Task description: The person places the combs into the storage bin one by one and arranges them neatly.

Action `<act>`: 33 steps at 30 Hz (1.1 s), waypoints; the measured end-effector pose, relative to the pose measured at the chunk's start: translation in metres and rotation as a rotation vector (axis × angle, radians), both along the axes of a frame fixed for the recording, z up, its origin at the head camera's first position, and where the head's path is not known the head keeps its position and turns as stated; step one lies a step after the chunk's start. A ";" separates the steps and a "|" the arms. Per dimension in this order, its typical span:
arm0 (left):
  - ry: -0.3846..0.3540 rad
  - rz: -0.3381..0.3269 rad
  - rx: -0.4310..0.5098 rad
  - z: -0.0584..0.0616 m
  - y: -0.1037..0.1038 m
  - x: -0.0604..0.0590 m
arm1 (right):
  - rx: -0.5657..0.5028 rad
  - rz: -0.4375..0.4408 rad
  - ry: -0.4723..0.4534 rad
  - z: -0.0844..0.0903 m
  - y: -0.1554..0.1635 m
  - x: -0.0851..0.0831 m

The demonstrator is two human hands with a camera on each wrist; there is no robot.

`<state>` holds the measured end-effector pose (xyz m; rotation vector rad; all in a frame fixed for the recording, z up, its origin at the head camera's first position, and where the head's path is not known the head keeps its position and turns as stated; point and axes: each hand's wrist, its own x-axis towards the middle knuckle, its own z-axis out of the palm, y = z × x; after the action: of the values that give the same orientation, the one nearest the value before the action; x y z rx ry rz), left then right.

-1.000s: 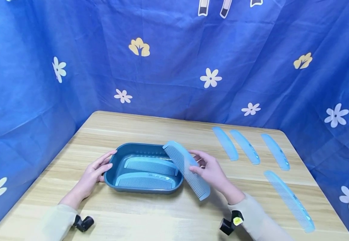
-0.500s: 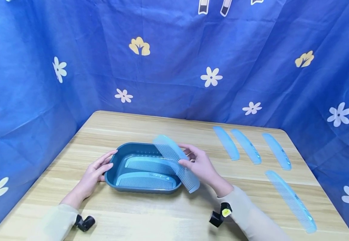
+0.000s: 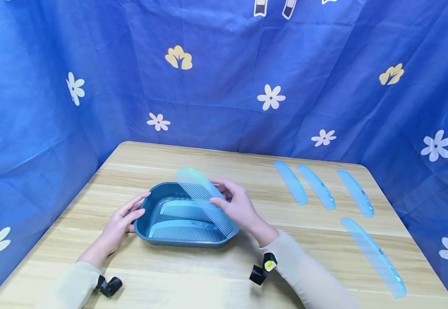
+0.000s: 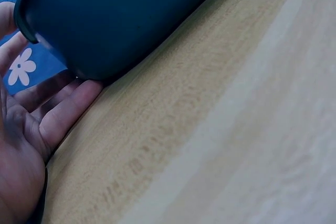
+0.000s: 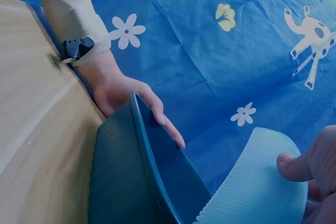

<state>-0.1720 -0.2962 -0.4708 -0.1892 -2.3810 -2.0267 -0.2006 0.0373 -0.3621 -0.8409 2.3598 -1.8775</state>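
Note:
My right hand (image 3: 239,208) pinches a light blue translucent comb (image 3: 196,186) by its curved back. That comb slants above the right part of a dark blue oval basin (image 3: 177,244), teeth facing down and left. Inside the basin lie two similar combs, a rear comb (image 3: 181,209) and a front comb (image 3: 177,231), side by side. At the basin's left end my left hand (image 3: 115,225) grips the rim. In the left wrist view, some fingers (image 4: 73,108) touch the basin low down. The right wrist view shows my thumb (image 5: 294,167) on the held comb.
On the right of the wooden table (image 3: 162,274) lie several loose combs: three at the back, including a middle comb (image 3: 316,187), and a nearer comb (image 3: 373,257). Blue patterned cloth (image 3: 224,86) surrounds the table's back and sides.
My right hand has carried its comb leftward, from beside the basin's right end to over the basin. My left hand has kept its place on the rim.

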 end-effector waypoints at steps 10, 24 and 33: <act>-0.007 0.006 -0.009 0.001 0.001 -0.002 | 0.029 0.000 0.041 -0.031 -0.017 -0.019; -0.006 0.008 0.003 0.001 0.001 0.001 | 0.223 0.118 0.041 -0.048 -0.024 -0.019; -0.010 0.002 0.005 0.007 0.001 -0.001 | 0.325 0.208 0.023 -0.055 -0.030 -0.024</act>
<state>-0.1729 -0.2950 -0.4640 -0.1769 -2.3803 -2.0377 -0.2243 0.0068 -0.4174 -1.0253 2.3880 -1.3680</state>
